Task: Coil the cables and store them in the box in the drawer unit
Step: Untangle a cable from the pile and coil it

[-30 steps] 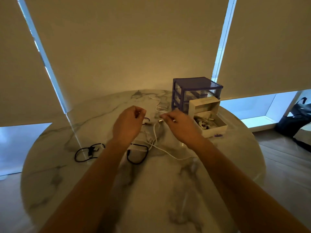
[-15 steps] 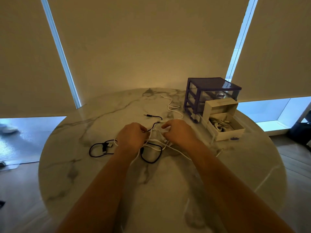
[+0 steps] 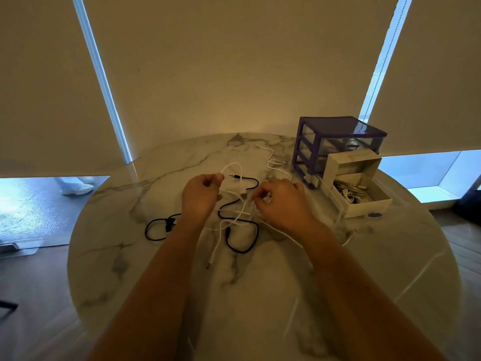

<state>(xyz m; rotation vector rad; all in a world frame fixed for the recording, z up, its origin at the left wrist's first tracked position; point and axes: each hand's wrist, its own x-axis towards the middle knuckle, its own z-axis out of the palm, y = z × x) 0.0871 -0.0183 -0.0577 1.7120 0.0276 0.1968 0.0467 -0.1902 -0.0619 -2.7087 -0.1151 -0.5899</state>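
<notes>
A white cable [image 3: 229,166] loops up from my left hand [image 3: 200,196], which pinches it. My right hand [image 3: 282,201] grips the same white cable in a tangle between the hands. A black audio cable [image 3: 244,231] with a jack plug lies under and between both hands. Another black cable [image 3: 156,229] is loosely coiled on the left. A second white cable [image 3: 276,162] trails toward the purple drawer unit [image 3: 335,142]. An open white box [image 3: 364,201] with cables inside stands in front of the unit.
Everything rests on a round marble table [image 3: 260,295]. Closed roller blinds [image 3: 234,61] fill the back. Someone's feet in white shoes [image 3: 75,187] show on the floor at far left. The table edge curves close behind the drawer unit.
My left hand has risen and pulled a loop of the white cable up. My right hand has shifted right, still in the tangle. The camera view has panned slightly.
</notes>
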